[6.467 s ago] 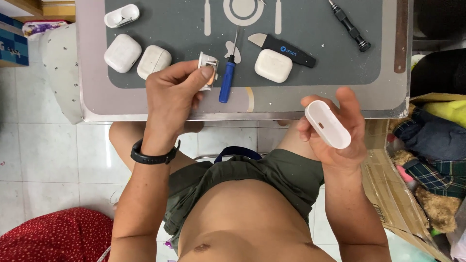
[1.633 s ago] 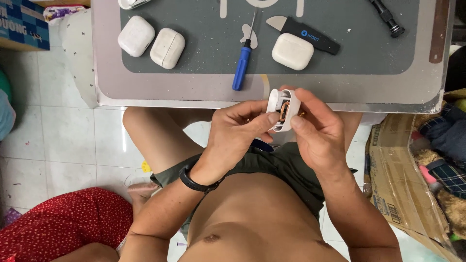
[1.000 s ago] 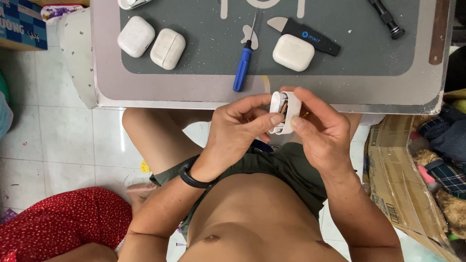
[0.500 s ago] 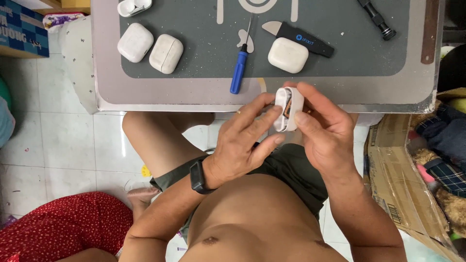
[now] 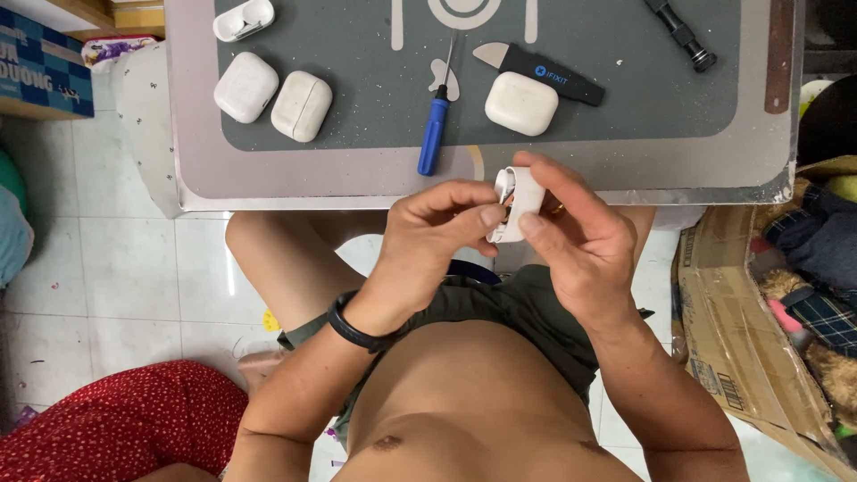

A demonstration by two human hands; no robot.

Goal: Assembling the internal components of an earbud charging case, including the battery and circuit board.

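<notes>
Right hand (image 5: pixel 585 245) grips white earbud case (image 5: pixel 516 203); left hand (image 5: pixel 428 241) pinches it.

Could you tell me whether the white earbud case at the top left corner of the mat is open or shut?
Open: the white earbud case has its lid swung back, showing the hollow inside, unlike the closed cases below it.

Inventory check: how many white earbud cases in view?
5: open case top left, two closed cases below it, one by the pry tool, held case in both hands. Others may sit off-frame.
</notes>
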